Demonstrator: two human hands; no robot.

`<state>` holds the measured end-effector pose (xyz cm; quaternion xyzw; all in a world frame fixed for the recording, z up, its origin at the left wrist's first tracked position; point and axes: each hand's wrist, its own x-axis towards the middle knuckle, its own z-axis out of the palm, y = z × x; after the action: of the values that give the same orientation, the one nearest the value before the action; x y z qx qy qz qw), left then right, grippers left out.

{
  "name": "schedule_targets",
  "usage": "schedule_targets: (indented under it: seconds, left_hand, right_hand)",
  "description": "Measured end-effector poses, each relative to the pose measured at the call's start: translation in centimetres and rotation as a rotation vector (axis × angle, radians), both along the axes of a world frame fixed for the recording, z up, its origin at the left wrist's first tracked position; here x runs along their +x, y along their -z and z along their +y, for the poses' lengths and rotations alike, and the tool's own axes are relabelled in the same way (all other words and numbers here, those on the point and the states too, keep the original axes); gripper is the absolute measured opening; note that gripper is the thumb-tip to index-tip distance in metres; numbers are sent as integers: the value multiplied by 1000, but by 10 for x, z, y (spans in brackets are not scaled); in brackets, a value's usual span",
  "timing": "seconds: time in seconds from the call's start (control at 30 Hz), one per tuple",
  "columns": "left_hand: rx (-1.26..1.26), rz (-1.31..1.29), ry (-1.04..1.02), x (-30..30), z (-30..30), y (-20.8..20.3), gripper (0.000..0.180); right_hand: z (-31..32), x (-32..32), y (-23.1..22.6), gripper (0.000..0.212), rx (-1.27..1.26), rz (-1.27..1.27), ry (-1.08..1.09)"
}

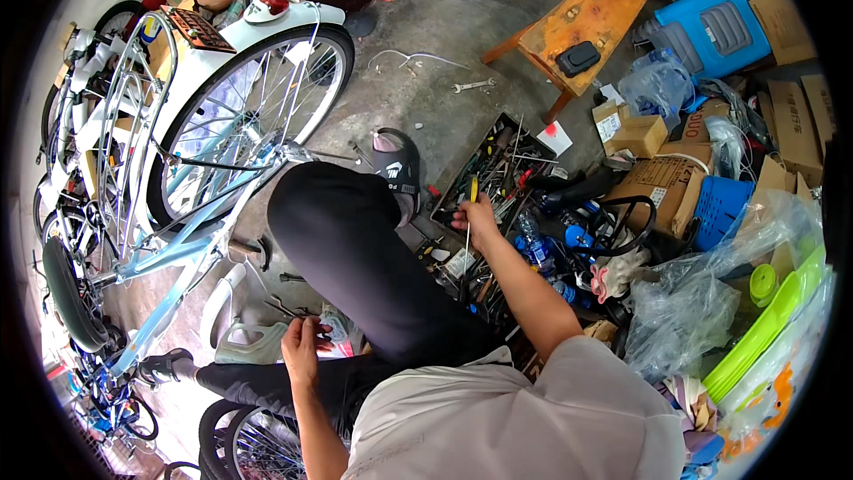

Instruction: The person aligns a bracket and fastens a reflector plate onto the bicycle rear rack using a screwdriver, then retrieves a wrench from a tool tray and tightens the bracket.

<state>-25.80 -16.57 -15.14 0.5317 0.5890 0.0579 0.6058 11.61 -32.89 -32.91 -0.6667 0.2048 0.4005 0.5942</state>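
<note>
My right hand (pixel 478 222) is closed round a screwdriver (pixel 474 189) with a yellow handle, its thin shaft pointing down toward my body. It is above a tray (pixel 447 198) crowded with loose tools. My left hand (pixel 305 344) is beside my lower leg with its fingers curled in; whether anything small is between them is hidden. Close to that hand are a pale plastic bag (pixel 335 324) and a plier-like metal tool (pixel 283 306) on the floor. A light blue bicycle (pixel 191 213) with a white rear mudguard stands to my left.
A wooden bench (pixel 586 22) with a black case (pixel 578 59) stands at the far right. A wrench (pixel 474 85) lies on the concrete floor. Cardboard boxes (pixel 657 187), bottles (pixel 535 240), plastic sheeting (pixel 684 311) and a blue basket (pixel 718 211) crowd the right side. A bicycle wheel (pixel 262 444) is below my leg.
</note>
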Motion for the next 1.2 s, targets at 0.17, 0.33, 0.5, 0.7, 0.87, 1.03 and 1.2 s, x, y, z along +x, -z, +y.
schedule_targets:
  seconds: [0.17, 0.33, 0.5, 0.7, 0.87, 1.03, 1.2]
  left_hand:
    - [42, 3, -28, -6, -4, -3, 28]
    - [51, 26, -60, -18, -11, 1, 30]
    - [29, 80, -113, -30, -16, 2, 30]
    - [16, 67, -91, -25, -15, 7, 31]
    - [6, 55, -65, -17, -14, 11, 30]
    - [7, 72, -49, -18, -15, 13, 31]
    - [-1, 90, -48, -20, -12, 10, 33]
  right_hand:
    - [19, 43, 9, 32, 58, -14, 171]
    - [-15, 62, 13, 14, 23, -9, 209]
    - [-53, 44, -9, 23, -37, 4, 229]
    - [-93, 44, -2, 30, -65, 83, 127]
    - [-78, 40, 12, 58, 40, 128, 116]
    - [-12, 14, 39, 43, 70, 58, 282]
    - [2, -26, 88, 43, -353, -485, -231]
